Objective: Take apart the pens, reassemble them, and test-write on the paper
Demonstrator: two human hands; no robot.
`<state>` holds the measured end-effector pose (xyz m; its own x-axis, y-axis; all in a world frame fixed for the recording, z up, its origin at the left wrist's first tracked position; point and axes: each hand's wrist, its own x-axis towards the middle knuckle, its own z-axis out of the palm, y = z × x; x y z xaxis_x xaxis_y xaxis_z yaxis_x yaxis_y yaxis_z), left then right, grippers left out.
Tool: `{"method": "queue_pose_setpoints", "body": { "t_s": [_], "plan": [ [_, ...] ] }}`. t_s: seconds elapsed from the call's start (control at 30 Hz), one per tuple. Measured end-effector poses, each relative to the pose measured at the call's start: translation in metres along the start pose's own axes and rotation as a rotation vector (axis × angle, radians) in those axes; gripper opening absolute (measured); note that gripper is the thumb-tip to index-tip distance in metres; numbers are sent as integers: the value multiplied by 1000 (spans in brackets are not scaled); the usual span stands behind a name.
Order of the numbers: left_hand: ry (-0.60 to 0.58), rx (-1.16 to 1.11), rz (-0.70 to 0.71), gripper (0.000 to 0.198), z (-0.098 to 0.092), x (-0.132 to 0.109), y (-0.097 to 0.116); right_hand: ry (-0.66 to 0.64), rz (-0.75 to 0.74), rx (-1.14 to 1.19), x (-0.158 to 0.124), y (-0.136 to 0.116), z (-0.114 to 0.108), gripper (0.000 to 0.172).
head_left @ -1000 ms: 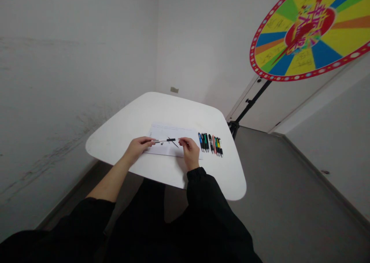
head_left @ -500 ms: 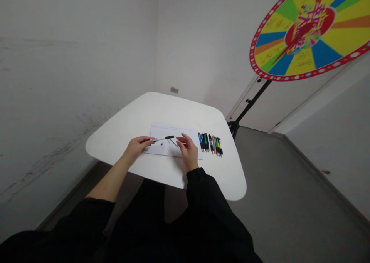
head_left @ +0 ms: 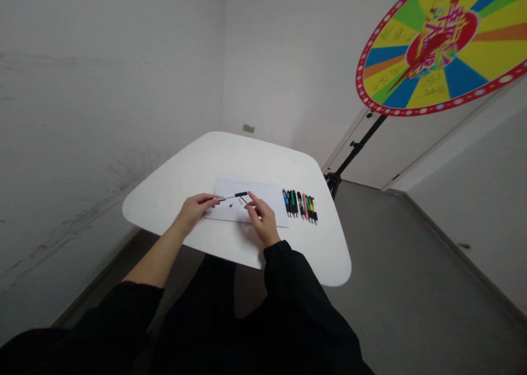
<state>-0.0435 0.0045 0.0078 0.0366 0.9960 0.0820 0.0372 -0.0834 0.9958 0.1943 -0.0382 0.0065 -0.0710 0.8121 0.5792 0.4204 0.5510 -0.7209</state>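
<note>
a: what is the left hand (head_left: 195, 210) doing?
b: its thumb and fingers are pinched narrow around the pale end of a slim pen (head_left: 236, 195), which sits over the sheet of paper (head_left: 267, 192) and points across toward the other side.

a: which end faces the right hand (head_left: 264, 221)?
b: the one with the black section. the right index finger reaches out to that tip; whether it touches or sits just beside it, i cannot tell.

a: and the rest of those right fingers?
b: the thumb is set a little apart, below the index finger. a thin dark rod (head_left: 244, 200) runs close by them, but i cannot tell whether they grip it.

a: anything else on the paper?
b: a small dark piece (head_left: 231, 205), lying below the pen, between the two hands.

a: what is beside the sheet?
b: a row of pens (head_left: 300, 205) to the right, side by side, with blue, green, pink and yellow among the black. they lie on the white table (head_left: 197, 161).

a: and beyond that?
b: a bright wheel (head_left: 465, 40) on a black stand (head_left: 362, 141), up to the right.
</note>
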Motion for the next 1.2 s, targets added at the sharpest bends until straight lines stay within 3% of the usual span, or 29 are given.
{"method": "queue_pose_setpoints", "body": {
  "t_s": [0.17,0.33,0.67,1.2],
  "plan": [
    [11,-10,-19,40,0,0,0,48,18,-54,1,2,0,42],
    [26,-39,-28,44,1,0,2,206,74,-340,2,14,0,22],
    [25,-50,-22,44,0,1,0,43,161,-691,-2,19,1,14],
    [16,-58,-9,41,0,0,2,-5,167,-820,-4,23,3,21]
  ]
}}
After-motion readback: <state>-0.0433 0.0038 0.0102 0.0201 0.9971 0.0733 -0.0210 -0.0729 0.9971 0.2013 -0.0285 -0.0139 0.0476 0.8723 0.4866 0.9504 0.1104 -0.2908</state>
